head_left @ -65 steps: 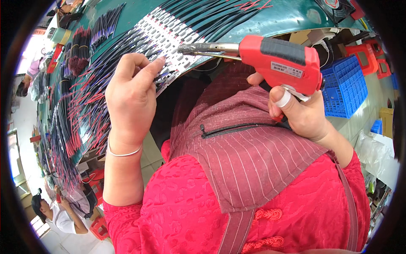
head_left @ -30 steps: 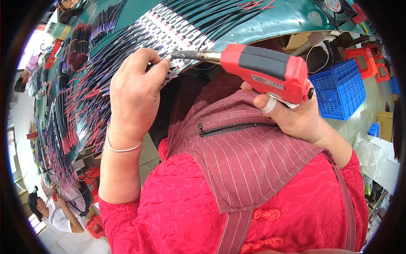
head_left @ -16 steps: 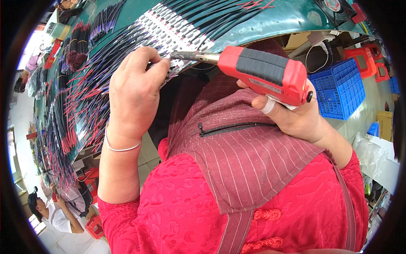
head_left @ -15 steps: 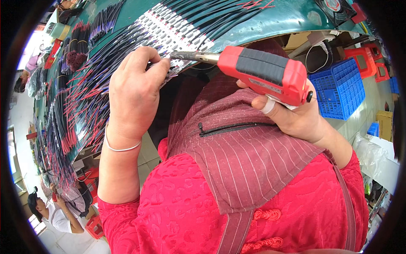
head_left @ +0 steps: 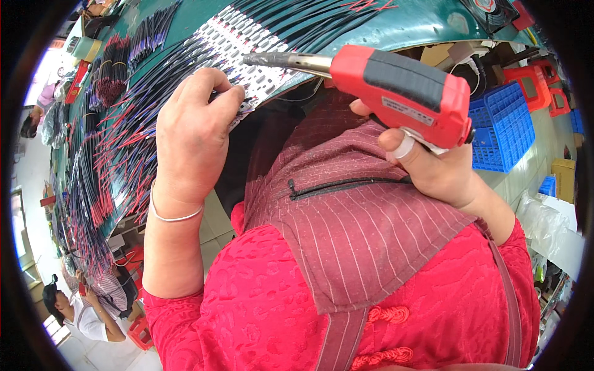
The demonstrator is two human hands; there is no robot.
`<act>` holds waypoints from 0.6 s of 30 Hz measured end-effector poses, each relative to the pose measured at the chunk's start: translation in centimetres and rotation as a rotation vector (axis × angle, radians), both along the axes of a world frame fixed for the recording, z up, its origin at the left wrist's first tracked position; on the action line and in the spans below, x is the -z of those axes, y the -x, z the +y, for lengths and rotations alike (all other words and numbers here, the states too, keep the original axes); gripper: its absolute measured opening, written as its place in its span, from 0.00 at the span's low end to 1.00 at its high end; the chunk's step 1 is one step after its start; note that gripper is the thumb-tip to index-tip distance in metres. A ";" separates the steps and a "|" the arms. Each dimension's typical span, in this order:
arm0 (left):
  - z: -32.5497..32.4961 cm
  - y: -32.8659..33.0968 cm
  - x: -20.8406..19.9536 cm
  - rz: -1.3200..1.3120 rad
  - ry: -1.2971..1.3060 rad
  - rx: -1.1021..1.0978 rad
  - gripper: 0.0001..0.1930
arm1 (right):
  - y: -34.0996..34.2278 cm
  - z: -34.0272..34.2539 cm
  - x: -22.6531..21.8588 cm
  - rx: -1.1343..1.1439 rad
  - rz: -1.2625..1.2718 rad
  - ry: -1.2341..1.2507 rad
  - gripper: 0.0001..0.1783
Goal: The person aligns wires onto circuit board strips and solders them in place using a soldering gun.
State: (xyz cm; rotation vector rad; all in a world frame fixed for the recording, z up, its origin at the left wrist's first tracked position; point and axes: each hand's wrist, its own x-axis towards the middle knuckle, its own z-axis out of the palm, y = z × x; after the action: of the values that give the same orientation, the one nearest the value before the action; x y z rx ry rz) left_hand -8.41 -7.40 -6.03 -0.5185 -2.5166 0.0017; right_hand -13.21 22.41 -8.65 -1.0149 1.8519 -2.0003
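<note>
In my right hand (head_left: 433, 167) is a red-and-black gun-shaped tool (head_left: 402, 93) with a metal barrel and a long dark tip, the kind of which I cannot tell for sure. A white band wraps that hand's thumb. The tip hangs over rows of small white-and-grey connector-like parts (head_left: 238, 43) on the bench, each with thin wires. My left hand (head_left: 195, 123) is closed in a pinch at the near edge of these rows, below the tip and apart from it. What its fingers hold is hidden. Black wires with red and purple ends (head_left: 133, 139) fan out beside it.
The green bench top (head_left: 427, 21) curves across the back. Bundled wires (head_left: 111, 71) lie at the left. A blue plastic crate (head_left: 504, 130) and red stools (head_left: 532, 86) stand at the right. Another person (head_left: 86, 309) is at the lower left.
The gun-shaped tool has moved up and to the right, its tip drawing away from my left fingers. My left hand has shifted slightly left, still pinched.
</note>
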 end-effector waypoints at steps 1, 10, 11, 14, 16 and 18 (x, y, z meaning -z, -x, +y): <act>-0.1 0.0 0.1 -0.001 0.003 0.001 0.16 | -0.2 -0.1 -0.2 0.008 -0.124 0.060 0.19; 0.3 0.2 -0.3 -0.010 0.021 -0.008 0.15 | -0.3 0.5 -0.2 0.029 -0.110 -0.009 0.17; 0.3 0.2 -0.3 -0.010 0.023 -0.006 0.15 | -0.4 0.6 -0.2 0.031 -0.110 -0.007 0.17; 0.3 0.1 -0.1 -0.019 -0.007 -0.013 0.17 | -0.4 0.7 0.0 0.033 -0.149 -0.009 0.16; 0.1 0.1 0.3 -0.010 -0.084 -0.031 0.20 | -0.5 0.6 0.2 0.045 -0.154 0.038 0.15; -0.4 0.3 0.6 -0.026 -0.124 -0.025 0.20 | -0.6 0.6 0.3 0.042 -0.157 0.038 0.15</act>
State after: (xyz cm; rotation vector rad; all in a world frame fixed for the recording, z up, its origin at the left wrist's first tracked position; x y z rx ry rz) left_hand -8.68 -7.82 -6.62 -0.4398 -2.5282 -0.1522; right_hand -12.63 23.04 -8.90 -0.8094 1.7739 -2.0816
